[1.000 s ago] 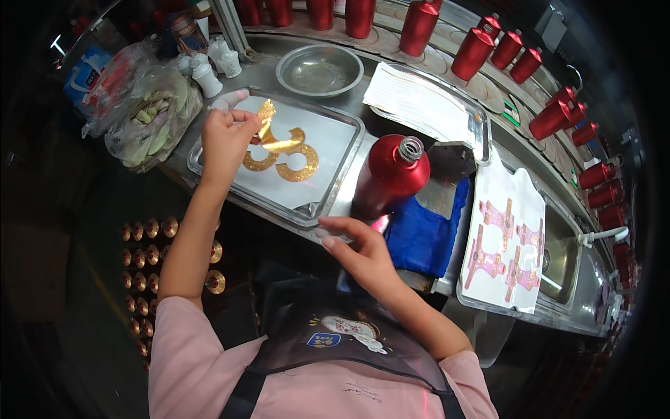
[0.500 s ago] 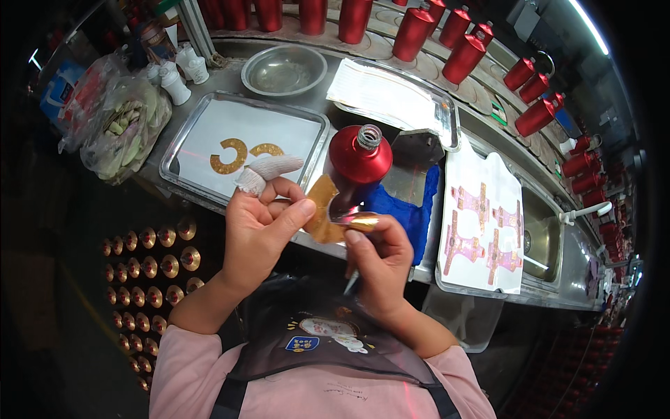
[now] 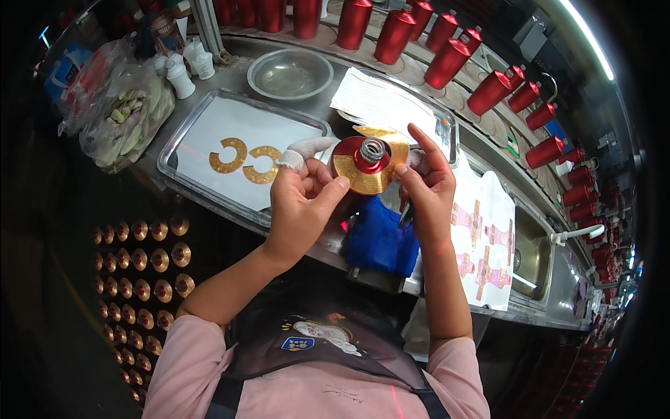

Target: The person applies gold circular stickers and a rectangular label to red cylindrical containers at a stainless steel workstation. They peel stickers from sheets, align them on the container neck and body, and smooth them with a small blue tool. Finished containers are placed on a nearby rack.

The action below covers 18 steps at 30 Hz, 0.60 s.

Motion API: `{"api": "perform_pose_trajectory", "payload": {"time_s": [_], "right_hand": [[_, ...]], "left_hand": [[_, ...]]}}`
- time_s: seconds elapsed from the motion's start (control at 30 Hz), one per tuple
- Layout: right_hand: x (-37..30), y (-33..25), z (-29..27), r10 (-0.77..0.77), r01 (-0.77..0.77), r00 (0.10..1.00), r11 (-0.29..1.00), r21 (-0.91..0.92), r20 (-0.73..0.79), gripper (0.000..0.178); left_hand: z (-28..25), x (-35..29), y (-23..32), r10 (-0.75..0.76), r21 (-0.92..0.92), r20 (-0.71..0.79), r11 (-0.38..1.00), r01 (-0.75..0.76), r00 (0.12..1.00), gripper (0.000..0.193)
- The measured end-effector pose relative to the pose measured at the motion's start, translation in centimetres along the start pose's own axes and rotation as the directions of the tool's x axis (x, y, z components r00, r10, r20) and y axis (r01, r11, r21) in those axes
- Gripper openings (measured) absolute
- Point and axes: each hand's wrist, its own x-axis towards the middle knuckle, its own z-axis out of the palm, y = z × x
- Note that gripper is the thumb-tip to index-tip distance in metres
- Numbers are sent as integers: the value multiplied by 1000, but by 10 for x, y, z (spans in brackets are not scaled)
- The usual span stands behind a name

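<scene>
A red bottle (image 3: 345, 150) with a bare threaded glass neck stands between my hands. Around its shoulder lies a curved gold decal (image 3: 364, 183), its right part lifted and bent upward. My left hand (image 3: 307, 192), a white cot over its index finger, pinches the decal's left end between thumb and a bent finger. My right hand (image 3: 430, 188) holds the opposite side under its thumb, the index finger stretched up. A thin dark tool (image 3: 406, 214) is tucked in the right palm. A blue cloth (image 3: 380, 241) hangs just nearer than the bottle.
Two gold C-shaped decals (image 3: 228, 155) lie on a paper-lined tray (image 3: 167, 157) at left. A metal bowl (image 3: 290, 74) and stacked paper (image 3: 384, 98) sit behind. Pink decal sheets (image 3: 485, 241) and a sink (image 3: 534, 262) are right. Red bottles (image 3: 447, 63) line the conveyor.
The gold decal has moved from in front of the bottle onto its shoulder. Both hands have risen to either side of the neck. The blue cloth has shifted nearer.
</scene>
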Motion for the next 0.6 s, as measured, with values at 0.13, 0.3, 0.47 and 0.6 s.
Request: {"api": "perform_pose_trajectory", "payload": {"time_s": [0.13, 0.3, 0.47, 0.6], "right_hand": [[-5, 2, 6, 69, -63, 997, 989, 135, -40, 58], [-9, 9, 19, -119, 119, 993, 992, 34, 0, 73], [0, 12, 14, -21, 20, 999, 998, 51, 31, 77], [0, 16, 15, 9, -16, 998, 994, 105, 65, 76]], "left_hand": [[-17, 12, -3, -5, -22, -75, 1000, 3, 997, 47], [-10, 25, -19, 60, -86, 121, 995, -50, 991, 64], [-9, 18, -25, 32, -121, 255, 993, -1, 966, 69], [-9, 17, -27, 15, -275, 251, 960, 57, 968, 66]]}}
